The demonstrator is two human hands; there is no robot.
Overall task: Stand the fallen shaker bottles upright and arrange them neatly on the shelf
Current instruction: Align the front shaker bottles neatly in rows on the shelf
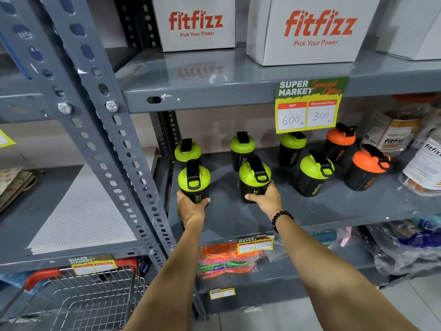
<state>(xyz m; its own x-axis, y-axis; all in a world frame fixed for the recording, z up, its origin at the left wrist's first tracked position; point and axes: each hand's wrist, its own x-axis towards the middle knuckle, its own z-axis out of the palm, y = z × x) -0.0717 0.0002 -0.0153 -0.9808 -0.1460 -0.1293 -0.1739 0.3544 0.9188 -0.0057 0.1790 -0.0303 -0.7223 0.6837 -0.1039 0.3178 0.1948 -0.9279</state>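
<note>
Several black shaker bottles stand upright on the grey middle shelf (310,211). My left hand (191,206) grips the base of a green-lidded shaker (193,180) at the front left. My right hand (266,199) grips a second green-lidded shaker (254,177) at the front middle. Behind them stand green-lidded shakers at the back left (187,150), back middle (241,146) and further right (292,145). Another green one (315,172) stands front right. Two orange-lidded shakers (340,142) (367,167) stand to the right.
A yellow price tag (309,106) hangs from the upper shelf, which carries white fitfizz boxes (310,29). Supplement jars and bags (393,132) crowd the shelf's right end. A slotted steel upright (114,130) runs left of my hand. A wire cart (83,297) sits below left.
</note>
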